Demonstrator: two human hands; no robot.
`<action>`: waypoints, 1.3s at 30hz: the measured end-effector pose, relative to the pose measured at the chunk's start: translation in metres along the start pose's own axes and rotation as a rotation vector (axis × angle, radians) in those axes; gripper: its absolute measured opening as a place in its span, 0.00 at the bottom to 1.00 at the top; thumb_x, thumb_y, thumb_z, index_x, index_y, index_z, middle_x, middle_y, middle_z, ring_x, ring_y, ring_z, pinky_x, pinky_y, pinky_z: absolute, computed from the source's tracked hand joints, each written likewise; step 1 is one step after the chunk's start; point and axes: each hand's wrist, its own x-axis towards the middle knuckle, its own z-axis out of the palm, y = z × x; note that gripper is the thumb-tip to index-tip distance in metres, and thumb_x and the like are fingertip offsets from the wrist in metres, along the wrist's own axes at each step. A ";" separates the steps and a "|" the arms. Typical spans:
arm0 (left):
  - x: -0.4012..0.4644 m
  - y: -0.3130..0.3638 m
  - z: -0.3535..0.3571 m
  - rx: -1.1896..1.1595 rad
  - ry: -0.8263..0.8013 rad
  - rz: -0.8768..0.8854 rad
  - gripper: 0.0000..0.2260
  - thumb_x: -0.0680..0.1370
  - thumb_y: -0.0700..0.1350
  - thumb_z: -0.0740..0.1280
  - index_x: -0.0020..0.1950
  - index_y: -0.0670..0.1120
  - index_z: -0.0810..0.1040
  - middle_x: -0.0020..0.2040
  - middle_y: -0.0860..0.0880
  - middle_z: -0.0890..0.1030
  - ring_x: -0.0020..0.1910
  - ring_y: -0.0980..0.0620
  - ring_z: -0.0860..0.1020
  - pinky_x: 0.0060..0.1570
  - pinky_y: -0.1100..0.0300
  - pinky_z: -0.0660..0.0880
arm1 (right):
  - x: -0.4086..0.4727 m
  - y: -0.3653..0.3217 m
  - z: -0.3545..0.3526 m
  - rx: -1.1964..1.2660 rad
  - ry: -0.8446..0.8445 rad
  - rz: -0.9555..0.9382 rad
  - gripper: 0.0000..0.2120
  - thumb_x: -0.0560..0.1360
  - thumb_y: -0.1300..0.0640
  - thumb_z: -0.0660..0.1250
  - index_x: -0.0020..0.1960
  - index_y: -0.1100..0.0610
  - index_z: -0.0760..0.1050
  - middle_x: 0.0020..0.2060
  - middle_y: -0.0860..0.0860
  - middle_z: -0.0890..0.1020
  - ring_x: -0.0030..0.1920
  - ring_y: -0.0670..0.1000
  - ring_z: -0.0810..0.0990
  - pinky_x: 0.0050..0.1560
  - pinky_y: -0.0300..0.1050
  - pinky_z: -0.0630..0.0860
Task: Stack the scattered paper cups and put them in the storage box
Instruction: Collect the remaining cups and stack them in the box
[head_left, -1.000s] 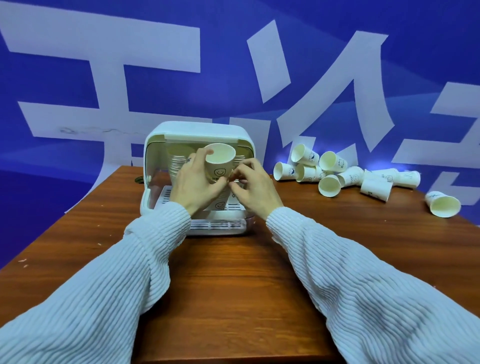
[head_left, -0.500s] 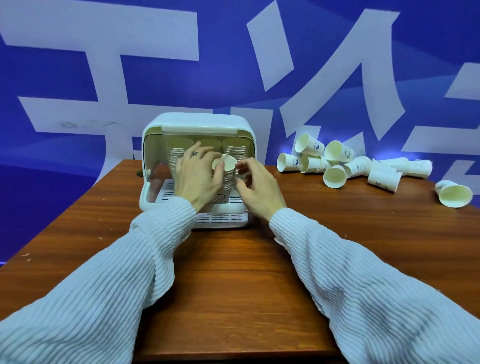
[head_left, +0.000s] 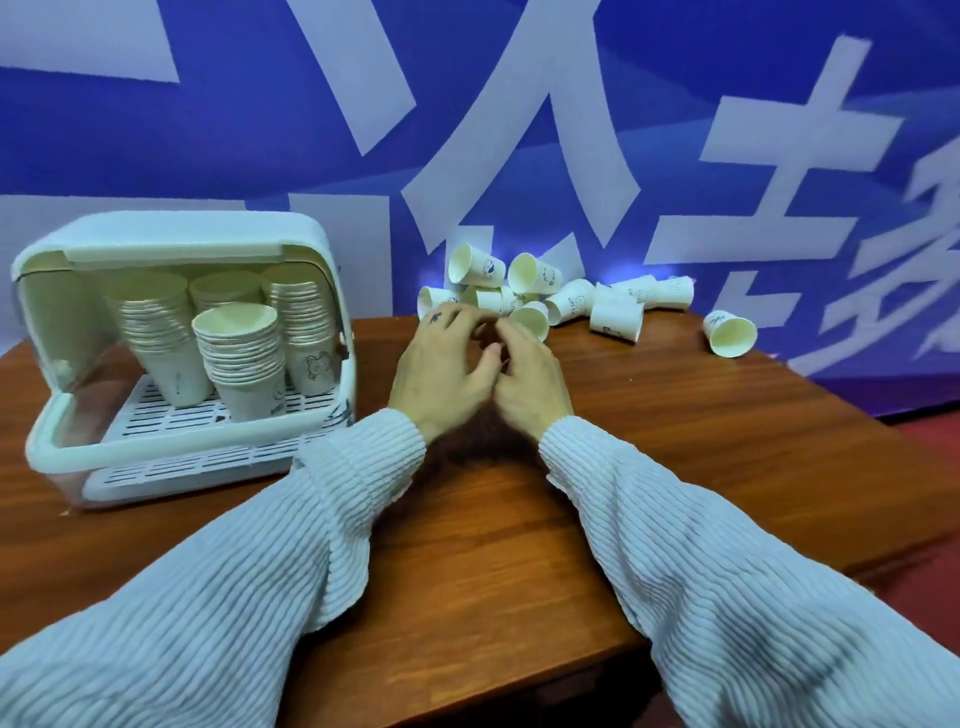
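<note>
The white storage box (head_left: 57, 457) stands open at the left of the wooden table, holding several upright stacks of paper cups; the front stack (head_left: 244, 364) stands on the slotted tray. A pile of loose paper cups (head_left: 550, 296) lies on its side against the back wall, and one cup (head_left: 730, 333) lies apart to the right. My left hand (head_left: 441, 364) and my right hand (head_left: 530, 374) hover side by side above the table just in front of the pile. Both are empty with curled, spread fingers, their fingertips close to the nearest cups.
The blue banner wall with large white characters rises right behind the pile. The table's right edge (head_left: 883, 431) slants away beyond the lone cup, with red floor past it. Bare wood lies between the box and my hands.
Both hands have let go of the stack inside the box and moved right to the loose pile. The view has swung right, so the box now sits at the left.
</note>
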 end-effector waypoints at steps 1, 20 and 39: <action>0.004 0.007 0.015 -0.026 -0.028 -0.009 0.17 0.77 0.49 0.65 0.65 0.48 0.78 0.61 0.50 0.78 0.62 0.48 0.75 0.63 0.49 0.74 | -0.002 0.013 -0.012 -0.014 0.020 0.029 0.12 0.75 0.57 0.62 0.57 0.49 0.76 0.51 0.45 0.80 0.48 0.49 0.79 0.51 0.54 0.78; 0.054 0.085 0.241 -0.261 -0.388 -0.115 0.20 0.81 0.54 0.65 0.73 0.53 0.72 0.68 0.53 0.74 0.68 0.52 0.72 0.65 0.53 0.72 | 0.018 0.234 -0.188 -0.391 0.105 0.602 0.22 0.78 0.55 0.66 0.71 0.48 0.73 0.69 0.50 0.76 0.64 0.53 0.77 0.60 0.49 0.75; 0.058 0.076 0.251 -0.295 -0.390 -0.139 0.27 0.79 0.55 0.69 0.76 0.57 0.65 0.72 0.56 0.67 0.68 0.52 0.72 0.70 0.49 0.71 | 0.059 0.311 -0.195 -0.215 0.319 0.665 0.13 0.78 0.53 0.62 0.57 0.46 0.83 0.57 0.49 0.84 0.59 0.53 0.81 0.56 0.47 0.75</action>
